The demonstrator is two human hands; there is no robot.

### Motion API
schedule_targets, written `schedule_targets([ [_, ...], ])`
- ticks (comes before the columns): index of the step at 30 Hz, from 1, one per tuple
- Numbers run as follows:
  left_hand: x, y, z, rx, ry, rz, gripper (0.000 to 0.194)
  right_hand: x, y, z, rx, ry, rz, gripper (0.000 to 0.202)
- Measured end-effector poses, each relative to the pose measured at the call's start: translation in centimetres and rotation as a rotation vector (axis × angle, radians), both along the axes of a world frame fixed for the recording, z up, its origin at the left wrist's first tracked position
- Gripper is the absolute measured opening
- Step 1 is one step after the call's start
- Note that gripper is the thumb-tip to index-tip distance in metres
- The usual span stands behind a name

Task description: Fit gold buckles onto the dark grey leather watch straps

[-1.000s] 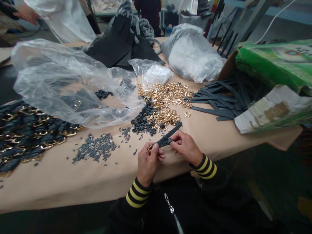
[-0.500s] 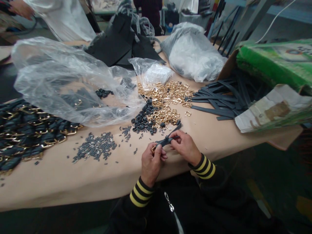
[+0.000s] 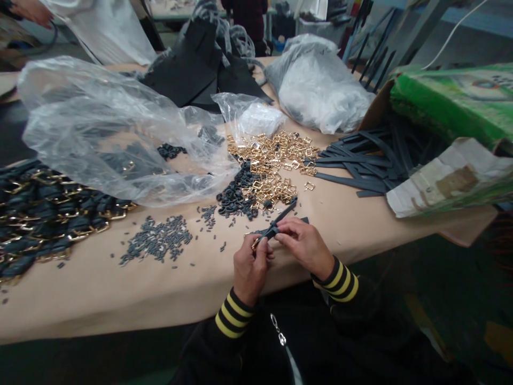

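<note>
Now, in your left hand (image 3: 250, 267): one gold buckle (image 3: 255, 244) and the near part of a dark strap (image 3: 285, 213), fingers closed in a pinch. In your right hand (image 3: 308, 246): the strap's middle, fingers nearly shut on it. Location: above the surface (image 3: 200, 289), near the front edge. Change: a second dark end shows beyond your right knuckles, angled away from the first, so the crossing lies more open; earlier, that end barely showed.
</note>
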State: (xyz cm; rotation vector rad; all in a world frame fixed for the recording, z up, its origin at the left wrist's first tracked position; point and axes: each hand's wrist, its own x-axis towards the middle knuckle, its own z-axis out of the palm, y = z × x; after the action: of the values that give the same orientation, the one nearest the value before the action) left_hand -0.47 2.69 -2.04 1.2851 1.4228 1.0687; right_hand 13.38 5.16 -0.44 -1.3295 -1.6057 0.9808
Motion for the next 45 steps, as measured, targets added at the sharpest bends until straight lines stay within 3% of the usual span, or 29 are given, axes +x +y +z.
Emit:
schedule_targets([
  [5,0.2,0.0,0.3,-0.035,-0.076,-0.003,0.016,-0.4,-0.4,0.4,0.059,-0.034,-0.007,0.009],
  [11,0.0,0.0,0.4,-0.079,-0.191,-0.052,0.017,0.0,-0.1,0.4,-0.107,0.073,0.029,0.006],
  [15,0.1,-0.1,0.8,-0.063,-0.175,-0.020,0.017,0.0,-0.3,0.7,-0.062,0.075,0.009,0.014],
  [21,-0.1,-0.2,1.4,-0.056,-0.184,-0.069,0.017,0.5,0.0,0.5,-0.386,0.394,0.021,0.014],
  [25,-0.2,-0.1,1.3,-0.087,-0.206,-0.091,0.017,0.9,0.2,0.4,-0.430,0.390,0.024,0.014],
  [30,-0.3,0.0,1.2,-0.166,-0.297,-0.101,0.021,0.9,0.0,0.9,-0.340,0.288,0.076,0.012],
  [37,-0.2,0.0,1.7,-0.343,-0.572,-0.099,0.023,0.8,-0.1,0.8,0.058,-0.048,0.055,0.016],
  [45,0.3,0.0,0.9,-0.226,-0.383,0.004,0.025,0.3,-0.8,0.4,0.078,-0.049,0.044,0.021],
])
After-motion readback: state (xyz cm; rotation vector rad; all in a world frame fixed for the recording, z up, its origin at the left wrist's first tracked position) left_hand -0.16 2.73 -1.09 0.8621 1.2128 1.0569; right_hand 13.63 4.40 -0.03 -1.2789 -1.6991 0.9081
